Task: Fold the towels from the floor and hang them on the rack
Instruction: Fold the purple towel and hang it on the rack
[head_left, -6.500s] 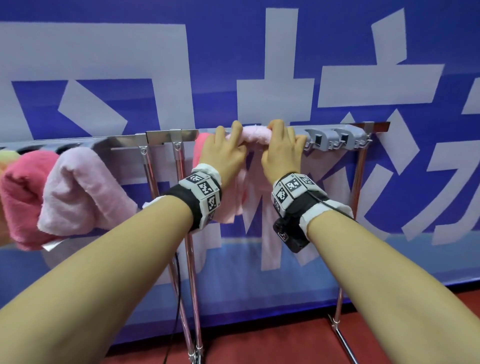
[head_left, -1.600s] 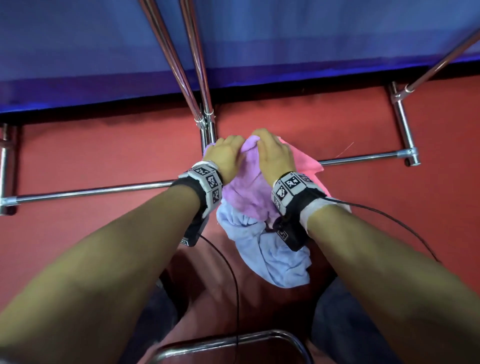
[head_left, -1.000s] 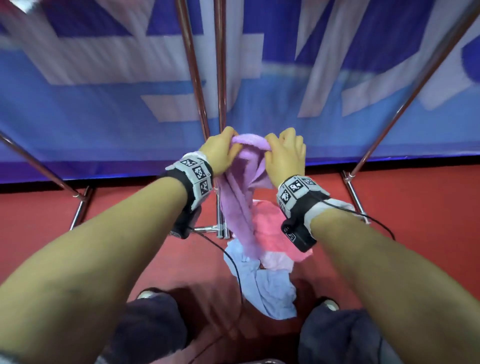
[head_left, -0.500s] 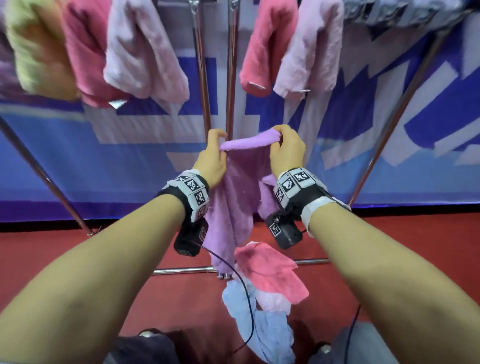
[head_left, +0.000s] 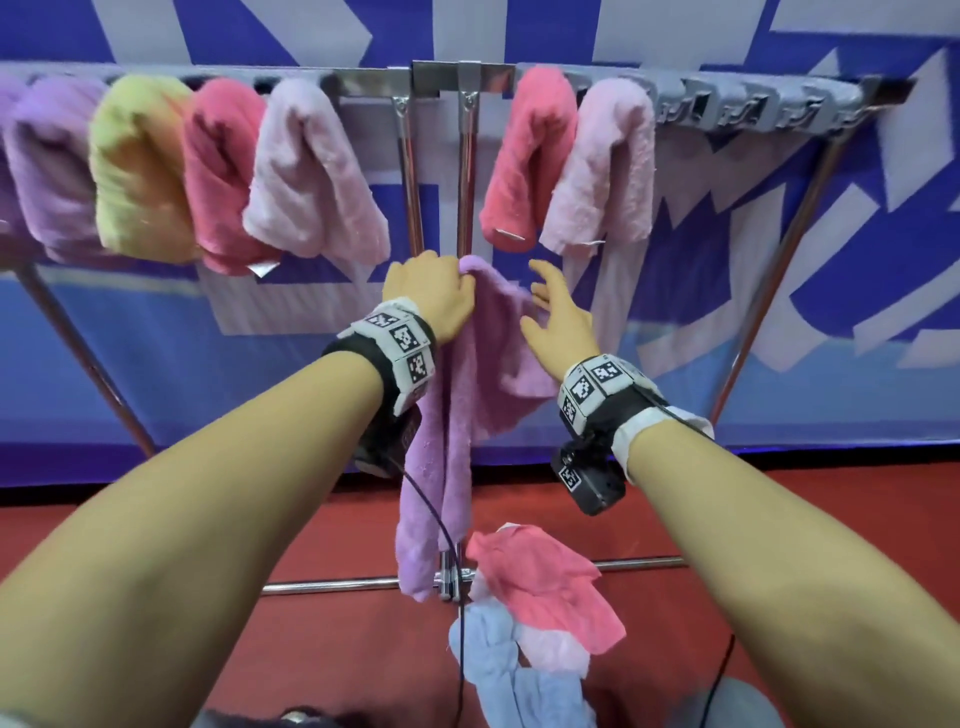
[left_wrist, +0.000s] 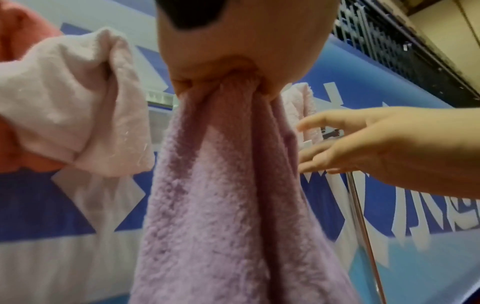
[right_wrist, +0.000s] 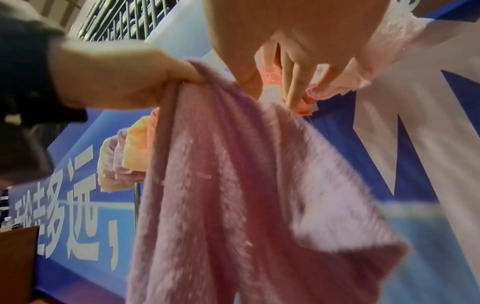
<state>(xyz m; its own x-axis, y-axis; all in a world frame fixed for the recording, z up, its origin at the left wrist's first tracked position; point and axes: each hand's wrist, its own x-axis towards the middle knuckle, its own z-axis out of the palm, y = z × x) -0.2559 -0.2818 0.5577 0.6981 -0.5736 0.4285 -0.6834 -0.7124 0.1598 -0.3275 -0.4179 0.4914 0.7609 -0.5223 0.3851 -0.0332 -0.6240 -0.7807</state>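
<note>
A purple towel (head_left: 467, 395) hangs in front of the rack's centre posts, its lower end down near the floor bar. My left hand (head_left: 436, 296) grips its bunched top corner; the left wrist view shows the cloth (left_wrist: 221, 205) squeezed in the fist (left_wrist: 221, 82). My right hand (head_left: 556, 312) is open with spread fingers at the towel's right edge. Its straight fingers (right_wrist: 293, 86) point down at that edge in the right wrist view. On the red floor below lie a pink towel (head_left: 545, 587) and a blue towel (head_left: 509, 675).
The chrome rack bar (head_left: 363, 83) carries several folded towels on its left half. A coral towel (head_left: 535, 156) and a pale pink towel (head_left: 608, 166) hang right of centre. Grey clips (head_left: 753, 109) line the bare right end. A blue banner stands behind.
Both hands pinched the purple towel's top edge half a second ago; now the right hand has let go and opened. The towel has risen nearer the rack and hangs from the left hand.
</note>
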